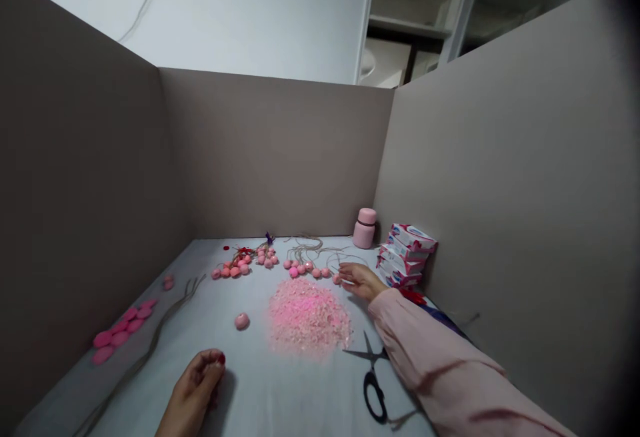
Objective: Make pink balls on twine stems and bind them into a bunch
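Note:
My right hand [363,281] reaches to the back right, its fingers stretched and apart. Their tips are at a small pink ball [337,278], the last in a row of pink balls [302,269] with thin cords behind it; whether they touch is unclear. My left hand [193,390] is low at the front left, fingers curled together, something red at the thumb tip. What lies inside its fingers, if anything, is hidden. A single pink ball [241,321] sits beyond it. Between the hands spreads a pile of pink flakes [309,317].
Open black-handled scissors [374,394] lie at the front right, partly under my right sleeve. Stacked small boxes [406,256] and a pink jar [365,229] stand at the back right. Pink discs [120,334] and long cords [153,344] lie left. Tall grey panels [280,157] enclose the table.

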Available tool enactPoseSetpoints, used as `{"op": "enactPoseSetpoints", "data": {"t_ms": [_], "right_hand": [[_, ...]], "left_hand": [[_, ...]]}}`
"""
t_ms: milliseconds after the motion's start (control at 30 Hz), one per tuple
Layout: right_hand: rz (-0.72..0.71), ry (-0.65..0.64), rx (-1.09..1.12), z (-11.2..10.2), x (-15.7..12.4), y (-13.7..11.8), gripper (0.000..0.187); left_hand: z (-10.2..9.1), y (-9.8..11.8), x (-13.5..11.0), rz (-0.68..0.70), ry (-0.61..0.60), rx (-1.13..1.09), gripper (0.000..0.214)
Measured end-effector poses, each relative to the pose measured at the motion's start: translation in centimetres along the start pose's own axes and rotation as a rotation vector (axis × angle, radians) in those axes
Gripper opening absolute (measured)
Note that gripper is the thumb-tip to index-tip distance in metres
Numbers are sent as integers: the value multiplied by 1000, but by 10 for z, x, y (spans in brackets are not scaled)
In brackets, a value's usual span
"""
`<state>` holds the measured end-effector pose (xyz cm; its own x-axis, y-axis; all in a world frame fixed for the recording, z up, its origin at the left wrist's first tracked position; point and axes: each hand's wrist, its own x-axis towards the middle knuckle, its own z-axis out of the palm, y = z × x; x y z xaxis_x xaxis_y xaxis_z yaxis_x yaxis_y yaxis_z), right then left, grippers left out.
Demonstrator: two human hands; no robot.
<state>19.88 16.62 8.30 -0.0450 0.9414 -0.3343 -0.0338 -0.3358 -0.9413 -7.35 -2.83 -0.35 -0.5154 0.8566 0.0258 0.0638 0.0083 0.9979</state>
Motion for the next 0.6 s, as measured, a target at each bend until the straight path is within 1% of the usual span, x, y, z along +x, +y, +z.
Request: {"op": "enactPoseSetpoints", "data": {"t_ms": [67,133,267,367,467,533,600], "right_hand": [[-37,-90,13,-6,-21,6,25],[-64,-201,20,-10,-47,15,13],[-48,-434,-16,-10,-100,45,14],[-24,-533,-79,-5,-131,74,15],[-3,-579,-151,-4,-148,102,18],[-125,-636,-265,-6,-153,115,19],[-222,-659,-366,-9,-156,122,18]], "left_hand": [[-1,2,2,57,10,73,27],[1,7,8,111,13,165,29],[13,20,30,275,14,393,33],[25,20,48,405,-12,536,42],[32,11,60,491,-113,621,34],[33,5,63,516,-153,650,32],[33,4,61,517,-149,669,38]]}}
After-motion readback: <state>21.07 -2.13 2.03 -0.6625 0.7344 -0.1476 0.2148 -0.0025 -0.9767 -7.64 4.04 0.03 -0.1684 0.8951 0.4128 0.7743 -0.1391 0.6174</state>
